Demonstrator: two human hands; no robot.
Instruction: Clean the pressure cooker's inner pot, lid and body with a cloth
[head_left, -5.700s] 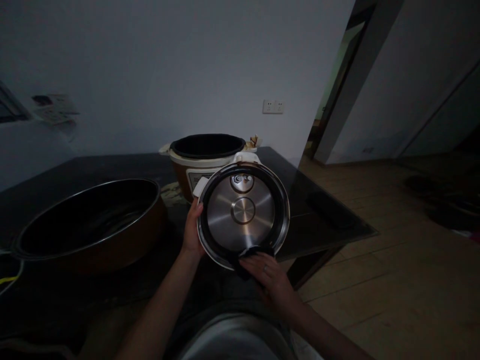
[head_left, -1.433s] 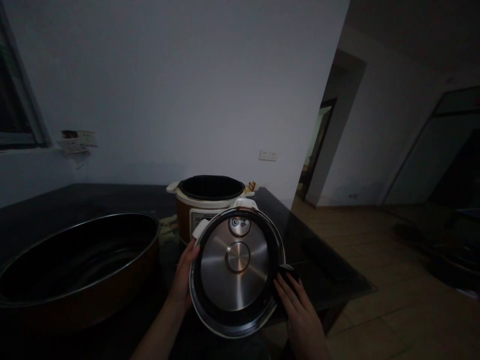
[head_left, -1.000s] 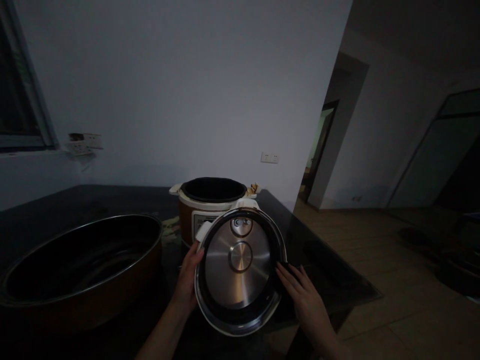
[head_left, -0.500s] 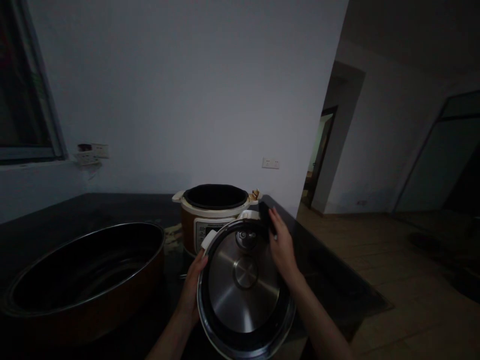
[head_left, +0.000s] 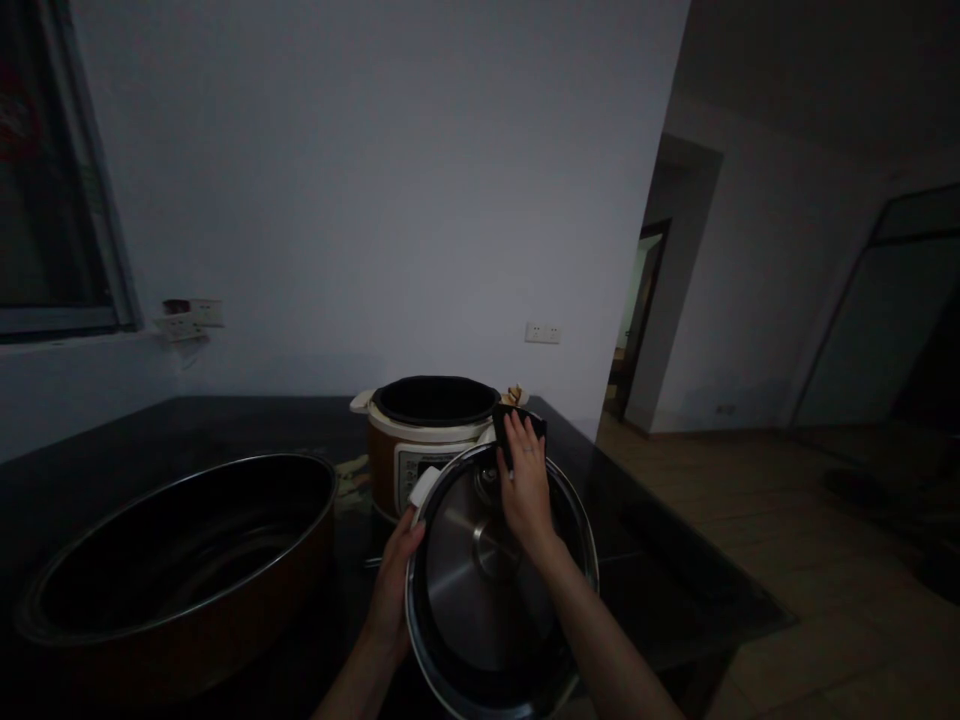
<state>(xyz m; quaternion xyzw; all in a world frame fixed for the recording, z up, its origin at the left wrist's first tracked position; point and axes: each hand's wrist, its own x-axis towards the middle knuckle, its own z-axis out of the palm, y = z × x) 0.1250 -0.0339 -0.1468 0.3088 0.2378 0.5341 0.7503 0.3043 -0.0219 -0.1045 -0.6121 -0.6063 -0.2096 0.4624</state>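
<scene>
A round pressure cooker lid (head_left: 472,605) is tilted up in front of me, its metal inner side facing me. My left hand (head_left: 394,575) is closed on the lid's left edge, just below a white tab. My right hand (head_left: 525,495) presses a dark, flat pad (head_left: 499,425), perhaps a cloth or sponge, against the top of the rim. Its fingers lie over the pad. Behind the lid stands an electric pressure cooker (head_left: 382,465) with a brown body, cream rim and uncovered dark pot.
A large, deep pan (head_left: 330,500) with a dark inside stands on the dark, glossy table (head_left: 247,425) at left. The table's right edge (head_left: 675,510) slopes down toward the floor. The wall with a socket (head_left: 542,333) rises behind the cooker.
My right hand has moved leftward with the dark pad, from the lid's upper right edge to its top. The lid sits slightly further right in view, still held by my left hand.
</scene>
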